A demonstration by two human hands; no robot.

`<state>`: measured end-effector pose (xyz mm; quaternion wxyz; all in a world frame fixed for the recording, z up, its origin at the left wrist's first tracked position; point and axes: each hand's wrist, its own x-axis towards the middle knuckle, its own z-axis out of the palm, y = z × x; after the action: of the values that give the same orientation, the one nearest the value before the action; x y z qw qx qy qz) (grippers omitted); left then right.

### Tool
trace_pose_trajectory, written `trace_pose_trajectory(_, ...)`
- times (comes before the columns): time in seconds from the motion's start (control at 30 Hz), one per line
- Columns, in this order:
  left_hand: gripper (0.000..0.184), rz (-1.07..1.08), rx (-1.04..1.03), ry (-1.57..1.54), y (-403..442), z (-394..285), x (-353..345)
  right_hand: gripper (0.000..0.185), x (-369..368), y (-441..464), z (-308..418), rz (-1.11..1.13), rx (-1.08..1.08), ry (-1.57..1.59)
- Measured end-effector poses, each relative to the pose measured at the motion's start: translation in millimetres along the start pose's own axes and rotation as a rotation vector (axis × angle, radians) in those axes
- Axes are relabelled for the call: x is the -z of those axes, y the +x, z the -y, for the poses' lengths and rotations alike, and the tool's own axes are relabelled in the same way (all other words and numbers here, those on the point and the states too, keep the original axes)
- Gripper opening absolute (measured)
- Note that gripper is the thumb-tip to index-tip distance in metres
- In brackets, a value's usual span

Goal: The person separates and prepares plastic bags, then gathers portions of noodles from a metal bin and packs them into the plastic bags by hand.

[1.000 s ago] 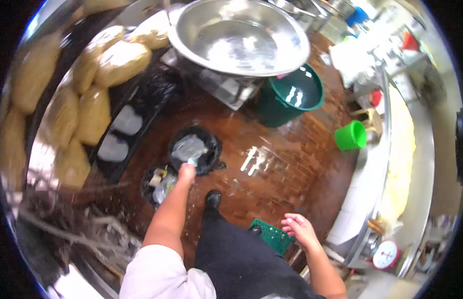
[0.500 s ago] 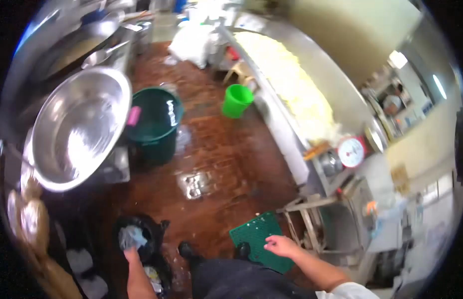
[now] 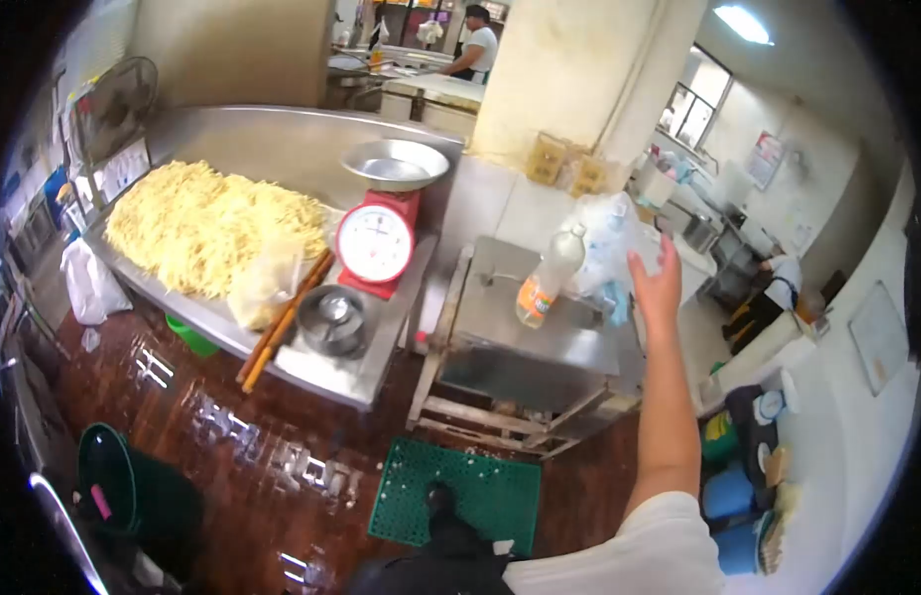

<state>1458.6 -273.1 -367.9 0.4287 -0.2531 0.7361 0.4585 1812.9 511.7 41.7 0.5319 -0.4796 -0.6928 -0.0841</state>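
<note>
My right hand (image 3: pixel 659 278) is raised at the right, its fingers apart and nothing in them. It is nearest to a bundle of clear plastic bags (image 3: pixel 601 243) on a metal table (image 3: pixel 495 327). A clear bottle with an orange label (image 3: pixel 552 276) leans beside the bags. Left of that table, a red dial scale (image 3: pixel 378 243) with a metal pan stands by a steel bowl (image 3: pixel 331 320) and wooden sticks (image 3: pixel 282 327). Yellow noodles (image 3: pixel 207 228) lie heaped in a long metal trough (image 3: pixel 232 124). My left hand is out of view.
A green mat (image 3: pixel 455 496) lies on the wet brown floor under my foot. A dark green bin (image 3: pixel 133 486) stands at the lower left. One person (image 3: pixel 472 45) is at the back, another (image 3: pixel 773 288) at the right. Blue containers (image 3: pixel 730 521) line the right wall.
The view has swung to the right, away from the basin and black bags. My left hand, earlier at a black bag with plastic, has left view. My right hand has risen toward the clear bags.
</note>
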Motion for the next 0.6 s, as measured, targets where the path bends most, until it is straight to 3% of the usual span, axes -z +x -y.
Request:
trace_pose_trajectory(0.03,0.027,-0.148,-0.101,-0.048,4.6,-7.4,-9.6,0.067,-19.8,26.2,-20.5,-0.037,0.096,-0.077)
trace_pose_trajectory(0.1,0.031,-0.275,-0.121,-0.209,-12.6,-42.4,-50.5,0.067,-56.5,73.5,-50.5,-0.045,0.009,-0.004)
trace_pose_trajectory(0.17,0.035,-0.271,-0.132,-0.08,-44.6,-71.3,-111.2,0.068,-83.5,98.1,-85.7,-0.061,-0.059,0.057)
trace_pose_trajectory(0.2,0.039,-0.082,-0.079,0.061,-5.8,-63.5,-115.1,0.068,-100.4,113.5,-98.6,-0.005,-0.044,0.0)
trace_pose_trajectory(0.27,0.044,0.144,-0.315,0.551,-18.3,-86.0,-175.0,0.071,-124.4,134.5,-109.4,0.087,-0.075,-0.054)
trace_pose_trajectory(0.33,0.049,0.272,-0.408,0.507,-5.1,-92.5,-231.5,0.074,-152.6,143.2,-118.1,0.169,-0.112,-0.004)
trace_pose_trajectory(0.43,0.046,0.316,-0.44,0.888,-52.2,-158.6,-320.3,0.077,-168.6,138.9,-135.3,0.309,-0.178,-0.029)
trace_pose_trajectory(0.5,0.049,0.352,-0.491,0.922,-72.3,-192.5,-352.6,0.077,-181.5,130.6,-130.1,0.417,-0.216,-0.122)
trace_pose_trajectory(0.57,0.057,0.342,-0.597,0.898,-114.1,-231.6,-368.0,0.074,-195.1,120.6,-147.4,0.359,-0.178,-0.138)
trace_pose_trajectory(0.6,0.063,0.266,-0.529,0.938,-143.4,-254.7,-374.3,0.074,-194.0,116.5,-143.7,0.346,-0.126,-0.125)
